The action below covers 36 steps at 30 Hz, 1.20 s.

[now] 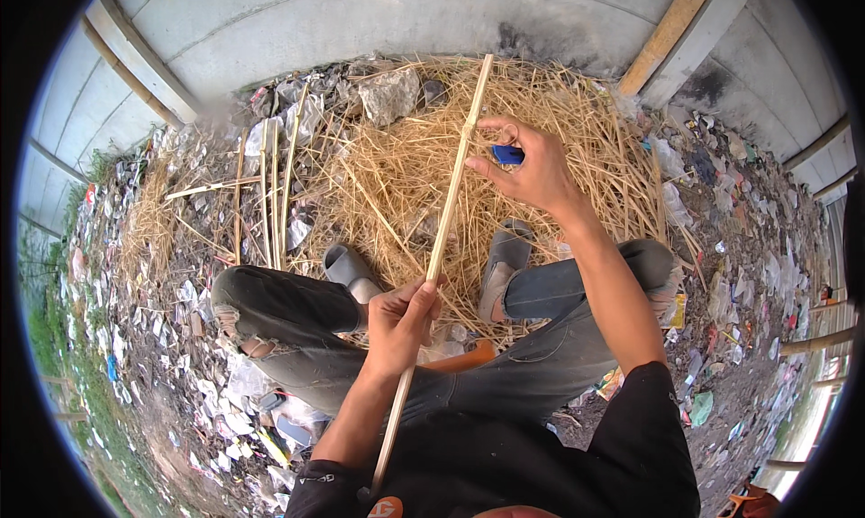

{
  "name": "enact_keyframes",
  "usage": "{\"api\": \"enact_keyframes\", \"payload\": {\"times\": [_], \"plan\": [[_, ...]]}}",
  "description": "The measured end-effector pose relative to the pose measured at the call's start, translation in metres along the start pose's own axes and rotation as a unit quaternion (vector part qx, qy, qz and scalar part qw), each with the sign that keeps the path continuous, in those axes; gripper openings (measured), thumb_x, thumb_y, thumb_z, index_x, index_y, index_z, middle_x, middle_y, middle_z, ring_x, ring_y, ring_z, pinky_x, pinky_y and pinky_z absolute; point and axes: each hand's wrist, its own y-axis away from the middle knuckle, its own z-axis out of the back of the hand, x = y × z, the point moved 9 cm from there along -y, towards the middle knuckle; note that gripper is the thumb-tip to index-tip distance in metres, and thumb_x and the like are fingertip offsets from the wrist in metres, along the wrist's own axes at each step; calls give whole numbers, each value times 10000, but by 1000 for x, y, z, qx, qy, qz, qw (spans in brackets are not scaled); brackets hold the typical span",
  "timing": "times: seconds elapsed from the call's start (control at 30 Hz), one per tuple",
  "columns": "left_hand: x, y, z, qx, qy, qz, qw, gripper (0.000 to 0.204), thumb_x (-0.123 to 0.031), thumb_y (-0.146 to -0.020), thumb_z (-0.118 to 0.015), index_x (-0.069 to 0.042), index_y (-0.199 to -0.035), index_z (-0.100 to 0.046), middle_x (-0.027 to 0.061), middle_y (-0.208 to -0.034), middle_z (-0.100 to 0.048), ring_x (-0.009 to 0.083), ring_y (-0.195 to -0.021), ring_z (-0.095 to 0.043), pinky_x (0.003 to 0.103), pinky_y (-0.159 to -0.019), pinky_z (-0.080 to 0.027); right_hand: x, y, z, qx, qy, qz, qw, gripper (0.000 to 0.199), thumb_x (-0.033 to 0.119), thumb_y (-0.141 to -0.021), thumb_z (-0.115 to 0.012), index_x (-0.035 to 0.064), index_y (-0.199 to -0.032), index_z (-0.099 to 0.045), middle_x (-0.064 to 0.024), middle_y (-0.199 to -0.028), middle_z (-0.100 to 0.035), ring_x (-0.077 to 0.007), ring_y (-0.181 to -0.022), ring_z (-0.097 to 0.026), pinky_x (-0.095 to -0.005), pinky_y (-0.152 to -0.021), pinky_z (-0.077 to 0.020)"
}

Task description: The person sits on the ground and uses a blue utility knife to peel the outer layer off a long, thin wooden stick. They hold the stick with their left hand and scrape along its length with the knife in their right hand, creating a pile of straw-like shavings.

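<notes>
A long, pale strip of split bamboo runs slantwise from my chest out past my feet, with a node near its far part. My left hand is closed round the strip between my knees. Beside the strip's far part is my right hand, its thumb and forefinger reaching to the edge near the node. A small blue object shows inside the curl of that hand; its kind is hidden by the fingers. Below the strip lies a heap of straw-coloured shavings, between and beyond my grey slippers.
Several bamboo strips lie at the left of the heap. A grey rock sits at its far edge, before a concrete wall with wooden posts. Scattered litter covers the ground. Something orange lies under my legs.
</notes>
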Motion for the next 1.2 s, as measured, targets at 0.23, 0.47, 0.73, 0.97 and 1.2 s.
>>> {"api": "enact_keyframes", "payload": {"times": [0.23, 0.47, 0.73, 0.97, 1.2], "plan": [[-3, 13, -10, 40, -46, 5, 998, 312, -191, -1053, -531, 60, -1169, -677, -6, -665, -567, 17, -442, -449, 180, -418, -364, -6, -1, 3, -36, -74, 76, 994, 106, 203, -891, -756, 108, -937, -762, -6, -888, -709, -158, -694, -675, -318, -647, -545], [26, 25, -9, 92, -25, 42, 995, 357, -233, -1068, -502, 61, -1214, -643, -24, -617, -515, 28, -438, -433, 184, -439, -348, -39, -8, 23, -79, -268, -140, 950, 333, 343, -947, -706, 37, -815, -714, -24, -622, -648, -80, -544, -540, -281, -538, -401], [5, 17, 4, 33, 47, -13, 998, 414, -226, -1080, -459, 50, -1383, -515, -41, -579, -383, 37, -420, -376, 201, -382, -283, -34, 23, -4, 123, 69, -197, 970, 362, 375, -813, -751, 52, -679, -661, -85, -540, -591, -195, -466, -548, -356, -504, -449], [-8, 1, -3, 10, 58, -35, 998, 471, -189, -1078, -468, 24, -1492, -399, -65, -620, -347, 29, -455, -313, 197, -408, -251, 31, 59, -76, 193, 82, -82, 974, 122, 68, -794, -647, -20, -718, -682, -194, -589, -645, -324, -556, -685, -429, -553, -546], [3, -5, 5, -22, -69, -49, 996, 476, -167, -1058, -522, 48, -1473, -428, -69, -712, -441, 11, -598, -379, 181, -528, -323, 16, 57, -93, 172, 162, -58, 970, 178, 67, -829, -586, 11, -676, -658, -191, -610, -650, -309, -562, -687, -417, -499, -535]]}}
